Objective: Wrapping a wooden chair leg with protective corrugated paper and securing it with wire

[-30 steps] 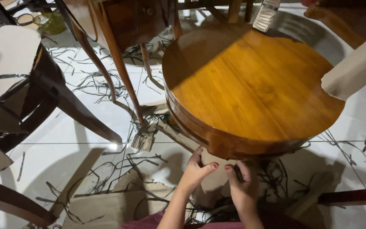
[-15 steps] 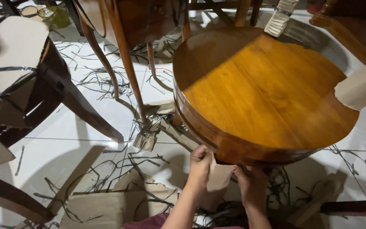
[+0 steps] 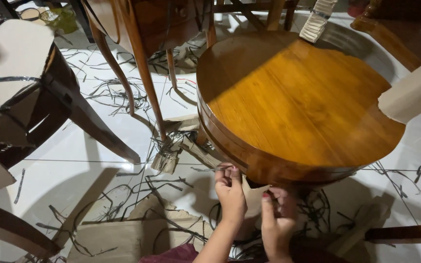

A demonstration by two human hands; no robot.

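Fingers of the left hand (image 3: 230, 192) and right hand (image 3: 276, 219) pinch a stiff brown cardboard piece (image 3: 252, 195) pressed under the curved rim of the round, glossy wooden table (image 3: 298, 107). Black plastic strapping scraps (image 3: 123, 92) and torn flat cardboard (image 3: 132, 236) litter the smooth white tiled floor (image 3: 74, 160).

Head view, steeply down, close over round table (image 3: 298, 102)

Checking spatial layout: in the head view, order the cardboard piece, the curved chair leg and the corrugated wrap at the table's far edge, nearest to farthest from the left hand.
1. cardboard piece, at the left hand.
2. curved chair leg, up-left.
3. corrugated wrap, top, beyond the round table.
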